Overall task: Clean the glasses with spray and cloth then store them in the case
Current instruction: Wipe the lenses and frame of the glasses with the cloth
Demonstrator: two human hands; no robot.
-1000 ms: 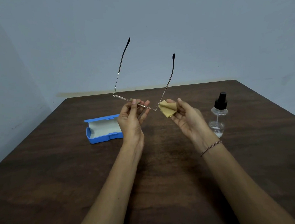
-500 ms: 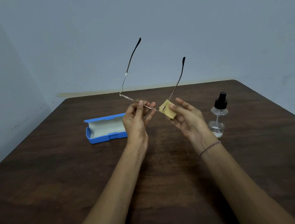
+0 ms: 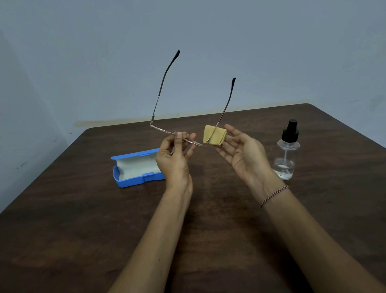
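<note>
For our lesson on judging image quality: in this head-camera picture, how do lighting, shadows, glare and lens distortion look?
Head view: soft, even light, only faint shadows on the table; small highlights on the bottle, no strong glare. Same head view: the wide-angle lens splays the table edges; the thin frame of the glasses reads clearly.

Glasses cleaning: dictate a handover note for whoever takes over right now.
Left hand pinches the glasses near the bridge, temples unfolded, pointing up.
Right hand pinches the cloth folded over one lens.
Case lies open on the table, left; spray bottle stands right, untouched now.
Done: wiping under way; whether spray was used cannot be told.
Left: finish both lenses, fold temples, put glasses in case, close it.
</note>
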